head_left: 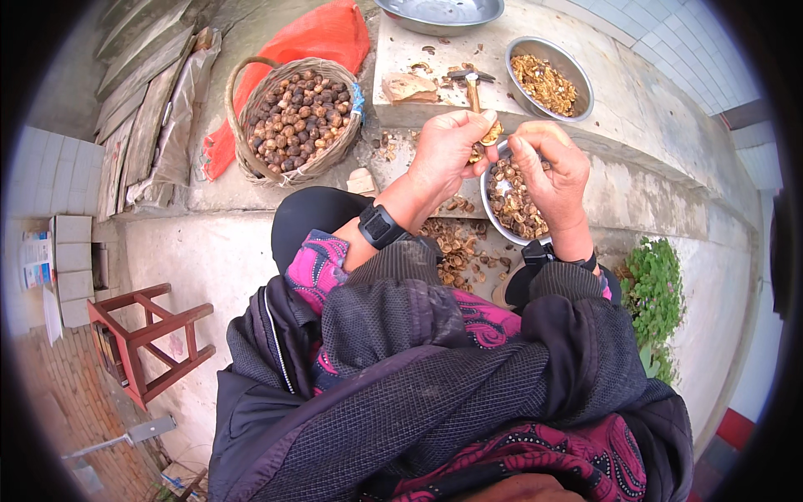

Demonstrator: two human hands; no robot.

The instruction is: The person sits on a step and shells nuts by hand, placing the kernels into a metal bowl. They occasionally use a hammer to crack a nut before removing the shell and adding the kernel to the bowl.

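Observation:
My left hand (447, 151) is closed around a cracked walnut (488, 142), with yellowish broken shell and kernel showing at the fingertips. Close beside it, my right hand (552, 171) has its fingers curled and the thumb against the index finger; whatever they pinch is hidden. Below both hands, a metal bowl (488, 201) holds brown walnut pieces and shells (512, 197), partly covered by my right hand. A hammer (473, 88) lies on the concrete step just beyond my left hand. To its right stands a metal bowl (588, 105) of light walnut kernels (542, 82).
A wicker basket (242, 142) full of whole walnuts (301, 117) stands at left before a red sack (335, 38). Shell bits (452, 251) litter the ground between my legs. A metal basin (443, 15) is at the far edge, a wooden stool (155, 343) at left, green plants (652, 284) at right.

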